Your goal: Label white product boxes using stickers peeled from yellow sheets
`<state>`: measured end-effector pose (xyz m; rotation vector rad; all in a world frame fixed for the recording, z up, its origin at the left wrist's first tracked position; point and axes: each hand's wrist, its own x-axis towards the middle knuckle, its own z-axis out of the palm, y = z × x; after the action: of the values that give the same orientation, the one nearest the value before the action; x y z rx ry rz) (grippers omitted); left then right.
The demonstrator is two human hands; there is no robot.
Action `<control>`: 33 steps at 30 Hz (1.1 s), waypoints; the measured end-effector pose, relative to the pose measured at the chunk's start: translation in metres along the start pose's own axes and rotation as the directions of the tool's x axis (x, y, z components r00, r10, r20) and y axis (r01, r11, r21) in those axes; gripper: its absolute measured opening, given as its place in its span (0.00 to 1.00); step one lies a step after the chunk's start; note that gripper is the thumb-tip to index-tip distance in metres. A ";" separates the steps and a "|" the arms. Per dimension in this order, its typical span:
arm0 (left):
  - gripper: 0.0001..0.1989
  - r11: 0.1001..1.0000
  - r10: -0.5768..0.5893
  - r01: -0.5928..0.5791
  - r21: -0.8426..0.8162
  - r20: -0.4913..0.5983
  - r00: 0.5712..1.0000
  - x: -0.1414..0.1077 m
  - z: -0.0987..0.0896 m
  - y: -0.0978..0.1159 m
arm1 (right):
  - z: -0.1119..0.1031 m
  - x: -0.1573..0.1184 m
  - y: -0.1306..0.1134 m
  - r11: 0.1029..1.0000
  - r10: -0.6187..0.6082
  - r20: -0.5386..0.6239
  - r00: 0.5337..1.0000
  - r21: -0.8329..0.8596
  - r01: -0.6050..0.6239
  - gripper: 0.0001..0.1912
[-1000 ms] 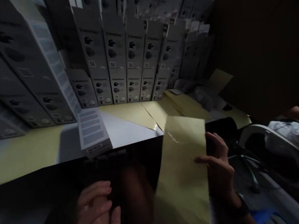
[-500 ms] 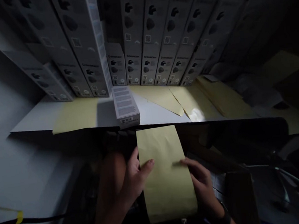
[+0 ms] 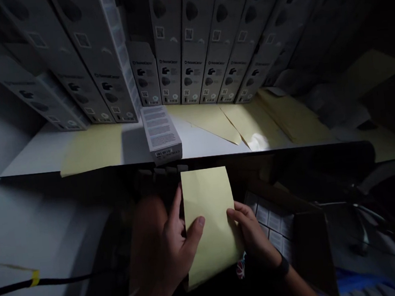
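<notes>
A yellow sheet of paper (image 3: 213, 226) is held up in front of the shelf edge, curving slightly along its length. My left hand (image 3: 179, 239) grips its left side, thumb on the face and the other fingers behind. On the right edge, my right hand (image 3: 252, 231) pinches the paper with its thumb in front; some fingertips are hidden. Beyond the paper, a small white box (image 3: 161, 130) with printed text lies on the white shelf (image 3: 200, 140), its end near the front edge.
Tall printed boxes (image 3: 196, 68) stand in a row at the back. Other yellow sheets (image 3: 91, 147) lie on the shelf. Below right, an open carton (image 3: 314, 248) holds several small white boxes (image 3: 274, 220). A black cable (image 3: 63, 280) runs at the left.
The paper's lower part has narrowed and tilted as my right hand shifted left and inward along its edge. The view has moved slightly, showing more of the carton's white boxes.
</notes>
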<state>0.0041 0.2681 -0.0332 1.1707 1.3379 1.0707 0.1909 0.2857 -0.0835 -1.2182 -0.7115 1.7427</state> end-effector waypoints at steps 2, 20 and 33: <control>0.40 1.000 -0.007 0.008 -0.020 0.013 1.000 -0.002 0.001 0.004 | 0.003 -0.001 -0.002 0.999 0.040 0.015 0.999 0.028 -0.040 0.17; 0.42 0.995 -0.005 -0.008 -0.102 -0.129 0.992 0.001 -0.002 -0.028 | -0.004 -0.012 0.007 0.998 0.041 -0.078 0.996 0.042 -0.037 0.16; 0.44 0.999 0.015 -0.019 -0.029 -0.135 0.991 0.002 -0.002 -0.027 | -0.018 -0.002 0.027 0.997 0.080 -0.059 0.995 0.027 -0.079 0.19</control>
<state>-0.0006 0.2665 -0.0602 1.1057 1.4131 1.1957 0.1991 0.2714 -0.1116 -1.2917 -0.6118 1.7671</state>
